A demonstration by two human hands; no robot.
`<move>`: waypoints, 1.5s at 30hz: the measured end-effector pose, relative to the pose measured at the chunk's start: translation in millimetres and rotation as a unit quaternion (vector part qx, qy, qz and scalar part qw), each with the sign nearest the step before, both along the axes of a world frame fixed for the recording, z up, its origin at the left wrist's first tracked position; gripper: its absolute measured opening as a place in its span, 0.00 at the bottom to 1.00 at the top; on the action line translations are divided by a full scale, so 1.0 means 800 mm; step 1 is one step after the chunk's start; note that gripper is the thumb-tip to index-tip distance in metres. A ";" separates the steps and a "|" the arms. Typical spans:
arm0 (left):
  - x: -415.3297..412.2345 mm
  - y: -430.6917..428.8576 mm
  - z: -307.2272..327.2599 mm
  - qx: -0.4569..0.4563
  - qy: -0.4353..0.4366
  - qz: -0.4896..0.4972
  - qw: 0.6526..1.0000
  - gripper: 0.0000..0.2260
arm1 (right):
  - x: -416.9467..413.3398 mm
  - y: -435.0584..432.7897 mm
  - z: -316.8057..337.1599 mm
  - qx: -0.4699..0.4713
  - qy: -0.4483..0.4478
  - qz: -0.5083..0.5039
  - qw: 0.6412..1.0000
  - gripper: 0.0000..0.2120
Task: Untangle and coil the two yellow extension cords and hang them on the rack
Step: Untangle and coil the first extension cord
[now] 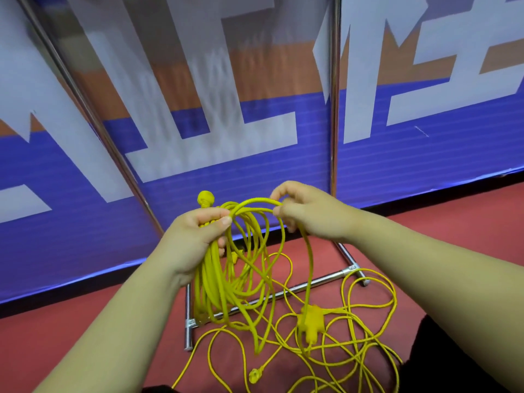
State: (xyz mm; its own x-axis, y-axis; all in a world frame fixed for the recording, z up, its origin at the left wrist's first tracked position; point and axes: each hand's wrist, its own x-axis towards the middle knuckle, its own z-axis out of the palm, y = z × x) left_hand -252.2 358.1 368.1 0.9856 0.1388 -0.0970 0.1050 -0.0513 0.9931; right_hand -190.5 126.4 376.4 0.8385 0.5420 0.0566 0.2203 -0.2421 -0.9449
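My left hand (195, 236) grips a bundle of several loops of yellow extension cord (224, 279) that hangs down from it, with a yellow plug end (206, 198) sticking up above the fingers. My right hand (306, 211) pinches one strand of the same cord, arching it across toward the left hand. More yellow cord (365, 330) lies tangled on the red floor below, with a yellow multi-outlet socket (310, 321) hanging among the strands and a yellow plug (255, 374) near the bottom. The metal rack (333, 109) stands just behind the hands.
The rack's chrome base bars (283, 293) lie on the red floor (85, 321) under the cord. A blue, orange and white banner wall (425, 151) stands right behind the rack. A slanted chrome pole (93, 120) runs down at the left.
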 end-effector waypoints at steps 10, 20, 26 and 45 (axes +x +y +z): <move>0.015 0.027 0.008 -0.146 -0.070 0.119 0.980 0.14 | 0.015 -0.036 -0.046 -0.159 0.284 -0.115 0.939 0.09; 0.000 0.005 0.008 -0.164 -0.045 0.029 0.985 0.18 | 0.038 -0.017 -0.040 0.181 0.340 -0.238 0.892 0.08; -0.005 -0.028 -0.012 -0.176 0.021 -0.025 0.984 0.18 | 0.027 -0.001 -0.016 0.248 0.271 -0.181 0.912 0.11; 0.018 -0.021 0.005 -0.306 -0.024 0.169 0.937 0.39 | -0.033 -0.024 -0.035 -0.134 0.102 0.214 0.962 0.17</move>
